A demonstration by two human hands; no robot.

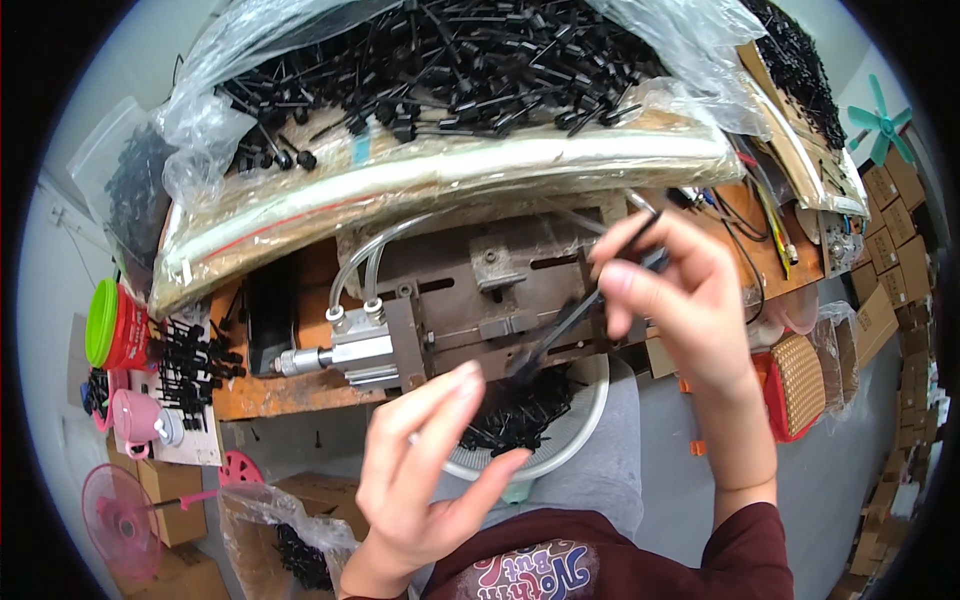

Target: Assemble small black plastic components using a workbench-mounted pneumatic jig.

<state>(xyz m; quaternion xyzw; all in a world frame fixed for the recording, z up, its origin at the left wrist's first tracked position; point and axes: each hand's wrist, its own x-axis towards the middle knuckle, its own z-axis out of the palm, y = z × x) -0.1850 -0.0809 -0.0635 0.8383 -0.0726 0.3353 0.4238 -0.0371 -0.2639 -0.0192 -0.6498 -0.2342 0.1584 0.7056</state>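
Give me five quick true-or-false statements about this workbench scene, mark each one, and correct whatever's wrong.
1. The right hand holds a black stemmed part. True.
2. The left hand is clenched in a fist. False: the left hand is open, thumb and index finger apart.
3. Clear tubes run to the silver pneumatic cylinder. True.
4. The round basket of black parts has a red rim. False: its rim is white.
5. The teal fan is at the picture's right. True.

The rod looks plastic, the cylinder shiny metal.
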